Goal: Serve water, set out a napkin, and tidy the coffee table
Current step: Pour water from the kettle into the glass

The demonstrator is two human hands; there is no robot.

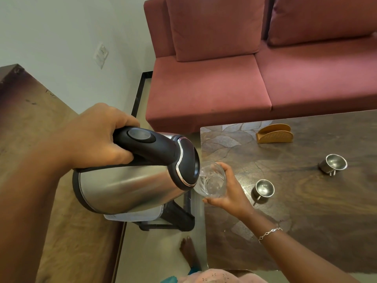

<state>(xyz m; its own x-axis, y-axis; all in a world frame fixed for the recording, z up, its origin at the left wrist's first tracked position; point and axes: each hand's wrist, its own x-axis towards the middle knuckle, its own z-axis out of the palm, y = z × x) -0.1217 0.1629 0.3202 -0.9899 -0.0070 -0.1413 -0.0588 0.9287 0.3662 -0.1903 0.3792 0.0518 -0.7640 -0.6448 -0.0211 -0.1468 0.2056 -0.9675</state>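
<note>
**Water going in**

The glass (213, 181) is at the coffee table's (306, 201) near corner, R hand (230, 193) wrapped round it. Kettle (130, 186) is tipped, spout at the rim, L hand (98, 135) clenched on its handle. Pouring step, I'd say (fill level's hard to read). Next: level the kettle w/o dripping, set glass down.

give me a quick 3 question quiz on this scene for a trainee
1. True or false: the left hand grips the kettle by its handle.
2. How many steel cups stand on the table?
3. The right hand holds: A) a napkin B) the glass C) a spoon

Key: 1 true; 2 two; 3 B
</note>
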